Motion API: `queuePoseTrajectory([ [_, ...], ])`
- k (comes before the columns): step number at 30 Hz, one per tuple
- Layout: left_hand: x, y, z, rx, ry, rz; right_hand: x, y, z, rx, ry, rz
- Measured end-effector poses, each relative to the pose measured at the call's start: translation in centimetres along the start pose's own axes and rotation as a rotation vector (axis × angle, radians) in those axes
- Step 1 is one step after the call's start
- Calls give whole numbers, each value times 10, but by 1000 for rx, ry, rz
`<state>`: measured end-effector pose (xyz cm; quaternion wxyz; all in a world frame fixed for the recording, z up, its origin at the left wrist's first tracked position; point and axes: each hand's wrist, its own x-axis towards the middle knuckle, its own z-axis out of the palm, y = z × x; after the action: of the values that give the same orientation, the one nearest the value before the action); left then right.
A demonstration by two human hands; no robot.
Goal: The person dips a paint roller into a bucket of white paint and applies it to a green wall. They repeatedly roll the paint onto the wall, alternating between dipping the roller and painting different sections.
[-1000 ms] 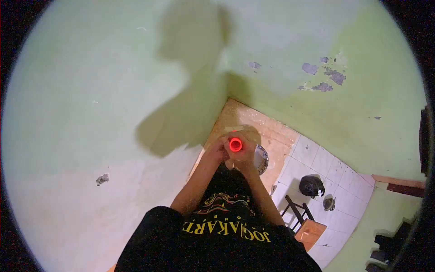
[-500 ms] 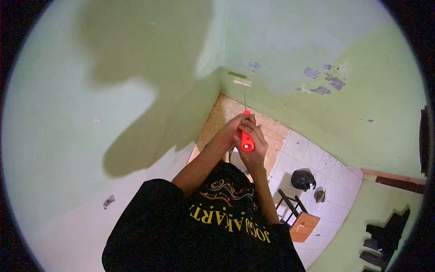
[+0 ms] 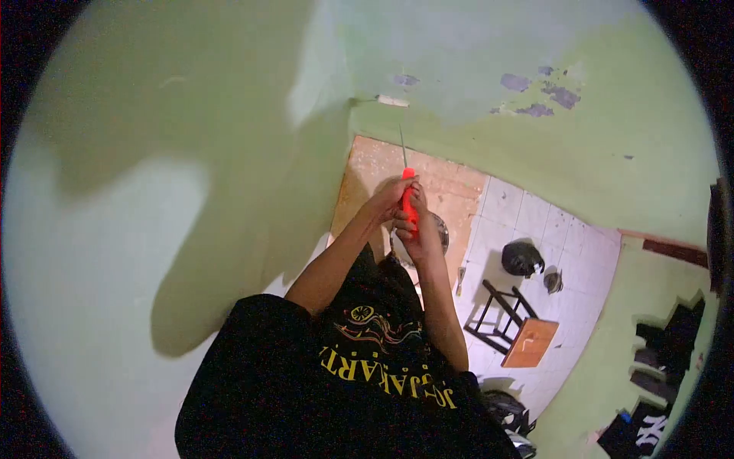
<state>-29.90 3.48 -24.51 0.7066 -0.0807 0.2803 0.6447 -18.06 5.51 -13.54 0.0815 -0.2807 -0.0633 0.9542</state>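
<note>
A paint roller with a red handle and a thin metal rod points away from me toward the wall corner. Its white roller head is at the green wall, below a patch of peeled paint. My left hand is wrapped round the upper part of the handle. Lower down, my right hand closes round the same handle. Behind my right hand, a round container is partly hidden on the floor.
Brown sheeting covers the floor by the corner. To the right on white tiles are a stool, a black bag and a small dark object. Dark clothes hang at the far right.
The roller head has moved up and left in view, and my hands have shifted slightly up. The view has tilted, so more of the stool and the floor container shows.
</note>
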Motion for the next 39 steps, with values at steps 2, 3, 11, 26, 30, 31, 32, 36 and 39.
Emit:
queuePoseTrajectory([
  [2,-1,-7,3,-61,40,1,2,10,0,-32,201,-53],
  [3,-8,-2,18,-124,68,27,-13,11,22,-259,267,-122],
  [11,-23,-12,15,-77,-39,-18,-8,20,2,-411,325,-137],
  [26,-10,28,55,-231,-34,-73,-21,-7,50,-528,304,-253],
  [30,-60,14,90,-178,-16,-12,-45,13,58,-577,370,-301],
  [31,-36,17,61,-187,9,-10,-28,11,43,-577,368,-295],
  [32,-19,19,37,-192,29,-5,6,4,17,-494,313,-176],
  [36,-28,31,46,48,-50,36,13,10,16,-756,299,-425],
  [39,-104,24,136,-85,50,3,-71,10,94,-555,323,-218],
])
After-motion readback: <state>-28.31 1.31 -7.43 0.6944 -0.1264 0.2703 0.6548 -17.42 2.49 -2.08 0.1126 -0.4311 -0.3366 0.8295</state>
